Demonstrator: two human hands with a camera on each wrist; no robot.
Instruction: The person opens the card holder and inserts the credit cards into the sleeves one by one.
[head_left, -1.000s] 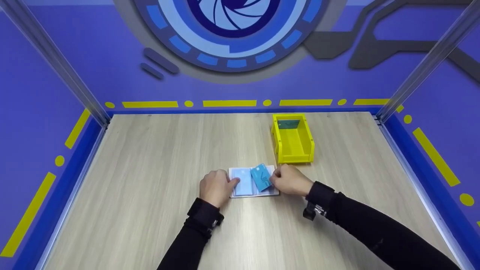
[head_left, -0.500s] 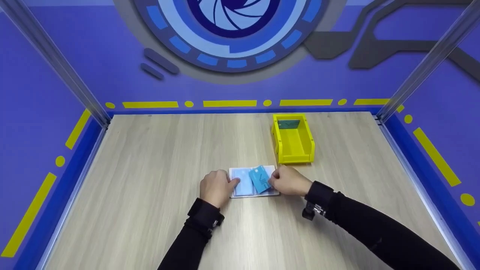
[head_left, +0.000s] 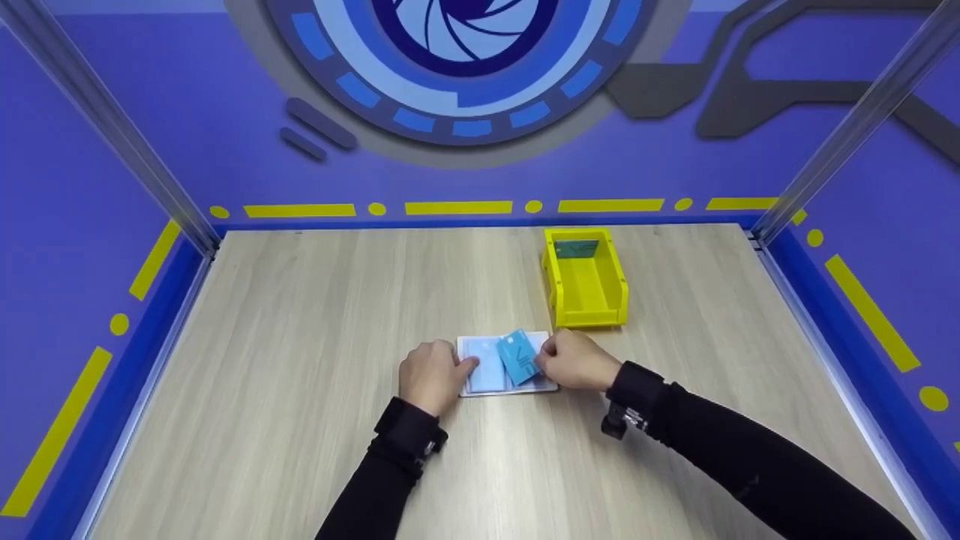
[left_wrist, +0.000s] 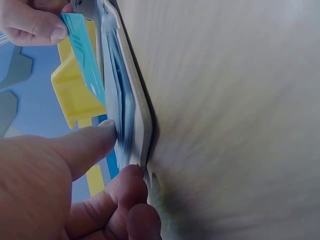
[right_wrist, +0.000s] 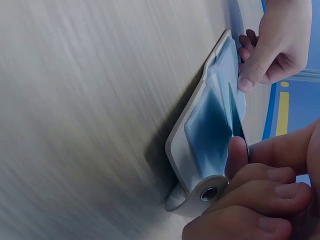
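Note:
An open card holder (head_left: 486, 371) with pale blue clear sleeves lies on the table between both hands. My left hand (head_left: 431, 379) pinches its left edge, the thumb pressing on the sleeves and curled fingers against the rim. At the other side, my right hand (head_left: 581, 361) pinches a teal card (head_left: 517, 356) with dark lettering between thumb and forefinger. The card is tilted over the right-hand sleeves; whether its lower edge is inside a sleeve I cannot tell. In the right wrist view, a strap with a metal snap (right_wrist: 208, 194) curls up from the holder's near end.
Behind the right hand stands a yellow bin (head_left: 590, 319), with a dark green card (head_left: 576, 249) against its back wall. The wooden table (head_left: 300, 337) is enclosed by blue panels (head_left: 465, 180) at the back and sides.
The teal card has shifted slightly left with the right hand and its tilt has changed a little. My left hand stays at the holder's left edge.

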